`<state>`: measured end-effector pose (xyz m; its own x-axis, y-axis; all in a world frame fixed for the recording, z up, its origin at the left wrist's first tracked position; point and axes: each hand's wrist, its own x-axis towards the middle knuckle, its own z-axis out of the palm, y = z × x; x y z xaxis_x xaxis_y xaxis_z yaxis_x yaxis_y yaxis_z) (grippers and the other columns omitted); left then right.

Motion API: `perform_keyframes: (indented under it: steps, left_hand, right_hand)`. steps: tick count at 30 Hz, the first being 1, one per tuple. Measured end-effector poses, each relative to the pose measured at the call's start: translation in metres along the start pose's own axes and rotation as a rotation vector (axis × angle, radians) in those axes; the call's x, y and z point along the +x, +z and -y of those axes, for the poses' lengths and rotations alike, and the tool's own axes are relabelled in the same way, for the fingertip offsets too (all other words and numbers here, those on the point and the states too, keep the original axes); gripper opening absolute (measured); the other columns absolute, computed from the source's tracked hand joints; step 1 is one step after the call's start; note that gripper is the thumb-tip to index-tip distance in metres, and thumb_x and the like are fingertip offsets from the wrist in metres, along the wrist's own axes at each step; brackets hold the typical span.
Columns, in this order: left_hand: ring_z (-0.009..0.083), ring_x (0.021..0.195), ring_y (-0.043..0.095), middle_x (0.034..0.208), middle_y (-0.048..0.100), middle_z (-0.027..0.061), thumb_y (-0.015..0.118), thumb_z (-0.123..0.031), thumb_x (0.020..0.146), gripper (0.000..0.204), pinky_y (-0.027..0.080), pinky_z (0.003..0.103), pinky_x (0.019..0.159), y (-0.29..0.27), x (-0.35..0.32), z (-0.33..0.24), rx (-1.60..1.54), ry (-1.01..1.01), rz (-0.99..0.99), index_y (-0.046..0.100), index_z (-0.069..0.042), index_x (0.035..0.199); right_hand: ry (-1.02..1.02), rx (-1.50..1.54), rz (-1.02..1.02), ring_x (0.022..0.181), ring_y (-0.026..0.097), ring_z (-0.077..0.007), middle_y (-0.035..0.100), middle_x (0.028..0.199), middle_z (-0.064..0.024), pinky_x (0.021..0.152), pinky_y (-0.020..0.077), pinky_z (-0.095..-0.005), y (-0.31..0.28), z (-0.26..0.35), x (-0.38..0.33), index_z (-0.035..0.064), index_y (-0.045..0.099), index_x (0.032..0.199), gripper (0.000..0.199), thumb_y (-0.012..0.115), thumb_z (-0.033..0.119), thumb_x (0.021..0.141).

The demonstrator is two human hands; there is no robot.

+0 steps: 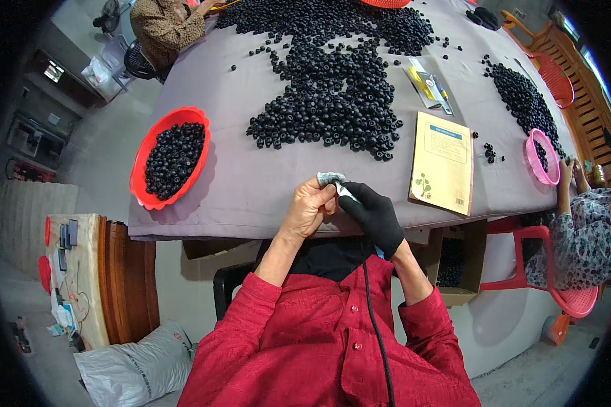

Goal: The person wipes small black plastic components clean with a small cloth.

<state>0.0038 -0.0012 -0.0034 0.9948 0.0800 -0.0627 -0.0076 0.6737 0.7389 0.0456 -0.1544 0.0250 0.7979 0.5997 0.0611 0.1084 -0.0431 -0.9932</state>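
My left hand (307, 209) is bare, with a grey-and-white wrap (330, 178) around a fingertip. My right hand (375, 216) wears a black glove, and something white (347, 192) shows at its fingertips. Both hands are closed and meet fingertip to fingertip above the table's near edge. What they pinch between them is too small and covered to make out. Just beyond them, a large pile of small round black pieces (329, 112) spreads across the cloth. A red scalloped basin (137, 178) to the left holds more of these pieces.
A yellow booklet (441, 163) and a packaged yellow tool (429, 86) lie right of the pile on the grey tablecloth (237, 183). At the right, a person (574, 224) sits by a pink basket (555, 169). Another person (163, 34) is far left. An open cardboard box (470, 271) stands below.
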Motion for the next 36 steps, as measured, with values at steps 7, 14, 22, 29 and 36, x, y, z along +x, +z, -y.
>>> perform_keyframes:
  steps: [7,14,22,29,36]
  left_hand:
    - [0.0056,0.052,0.044,0.069,0.054,0.0000,0.055,-0.007,0.085,0.016,0.037,0.020,0.050,-0.003,-0.001,0.002,-0.002,-0.010,-0.008,0.059,-0.001,0.099]
    - [0.0057,0.052,0.043,0.067,0.054,0.0004,0.055,-0.006,0.085,0.014,0.038,0.020,0.050,-0.004,0.000,0.002,-0.018,-0.009,0.030,0.058,0.000,0.097]
    - [0.0062,0.051,0.043,0.065,0.054,0.0014,0.053,-0.005,0.085,0.013,0.038,0.020,0.050,-0.004,-0.001,0.003,0.030,0.015,0.027,0.058,0.001,0.096]
    - [0.0059,0.051,0.043,0.066,0.053,0.0007,0.052,-0.004,0.086,0.011,0.038,0.021,0.051,0.000,-0.003,-0.002,0.039,-0.011,0.036,0.059,0.000,0.093]
    - [0.0057,0.052,0.043,0.065,0.053,-0.0003,0.051,-0.003,0.086,0.010,0.038,0.021,0.051,-0.001,-0.001,-0.003,0.054,-0.029,0.040,0.059,-0.001,0.091]
  right_hand:
    - [-0.023,-0.070,0.008,0.082,0.060,-0.0149,0.062,0.091,-0.0122,0.071,0.0462,-0.0277,-0.001,0.001,0.000,0.0015,0.055,0.106,0.028,0.056,0.018,0.084]
    - [-0.014,-0.094,0.014,0.083,0.061,-0.0169,0.063,0.092,-0.0125,0.072,0.0460,-0.0286,-0.001,0.002,0.000,0.0031,0.056,0.107,0.029,0.054,0.021,0.085]
    - [0.033,-0.083,0.051,0.081,0.059,-0.0139,0.063,0.091,-0.0118,0.073,0.0452,-0.0272,-0.004,0.002,0.001,0.0019,0.056,0.108,0.030,0.053,0.022,0.086]
    - [0.067,-0.070,0.065,0.081,0.056,-0.0112,0.063,0.090,-0.0096,0.073,0.0447,-0.0265,-0.004,0.007,0.001,0.0009,0.056,0.107,0.029,0.054,0.020,0.086]
    - [0.060,-0.055,0.037,0.080,0.057,-0.0123,0.063,0.089,-0.0105,0.073,0.0449,-0.0266,-0.002,0.002,0.003,0.0015,0.057,0.107,0.029,0.054,0.022,0.086]
